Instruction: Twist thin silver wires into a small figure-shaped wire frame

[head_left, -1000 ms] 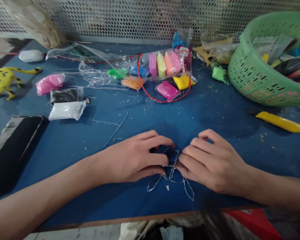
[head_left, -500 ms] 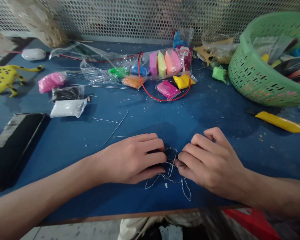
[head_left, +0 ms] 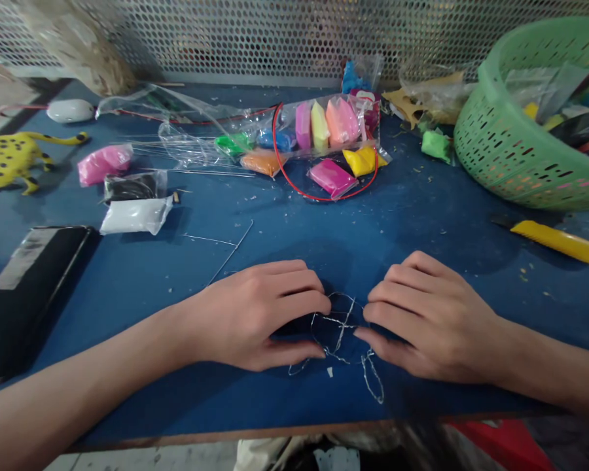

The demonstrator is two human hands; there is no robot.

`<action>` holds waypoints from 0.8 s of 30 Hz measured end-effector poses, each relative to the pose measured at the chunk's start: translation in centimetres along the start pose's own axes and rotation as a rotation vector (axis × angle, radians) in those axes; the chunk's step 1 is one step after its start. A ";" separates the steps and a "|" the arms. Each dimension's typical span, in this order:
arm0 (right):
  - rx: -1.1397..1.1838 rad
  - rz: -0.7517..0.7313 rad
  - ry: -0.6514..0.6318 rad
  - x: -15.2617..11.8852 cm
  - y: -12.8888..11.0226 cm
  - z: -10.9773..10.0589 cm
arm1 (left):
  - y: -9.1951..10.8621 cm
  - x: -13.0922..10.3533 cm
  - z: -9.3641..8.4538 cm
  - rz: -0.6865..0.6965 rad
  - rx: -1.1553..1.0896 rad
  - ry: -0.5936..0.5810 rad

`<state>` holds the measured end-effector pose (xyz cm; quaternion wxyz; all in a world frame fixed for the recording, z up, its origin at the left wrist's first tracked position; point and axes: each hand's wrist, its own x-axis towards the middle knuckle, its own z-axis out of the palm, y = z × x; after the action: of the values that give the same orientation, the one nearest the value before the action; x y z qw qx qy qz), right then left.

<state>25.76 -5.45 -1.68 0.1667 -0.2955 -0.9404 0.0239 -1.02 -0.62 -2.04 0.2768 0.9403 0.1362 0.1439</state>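
A thin twisted silver wire shape (head_left: 342, 324), with a round frame, a cross inside and loops at its lower side, rests near the table's front edge. At its left side is my left hand (head_left: 269, 314), thumb and fingers apart, fingertips touching the wire rim. My right hand (head_left: 432, 317) is at the right side, its thumb parted from the fingers and the tips at the wire's edge. Neither hand is closed round the wire. Straight wire pieces (head_left: 230, 252) lie beyond my left hand.
Clay packets (head_left: 331, 178) and a red cord loop lie at the back centre. A green basket (head_left: 520, 144) and yellow cutter (head_left: 559, 241) are at the right. A black phone-like object (head_left: 34, 288) and spotted yellow figure (head_left: 10, 158) are at the left.
Both hands have loosened from the wire, thumbs parting from the fingers. My right hand has shifted slightly right, and more of the wire's round frame and cross now shows.
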 end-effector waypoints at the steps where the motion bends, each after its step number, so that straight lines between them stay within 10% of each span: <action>1: -0.002 0.007 -0.003 -0.1 0.1 0.0 | 0.1 0.0 0.0 0.003 0.003 -0.001; 24: 0.199 -0.019 -0.150 -0.3 0.9 0.1 | 3.0 0.0 2.0 -0.290 0.114 0.097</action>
<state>26.44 -4.88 -1.99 0.1246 -0.2661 -0.9459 0.1377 0.15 -3.99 -1.95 0.2342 0.9169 0.2915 0.1395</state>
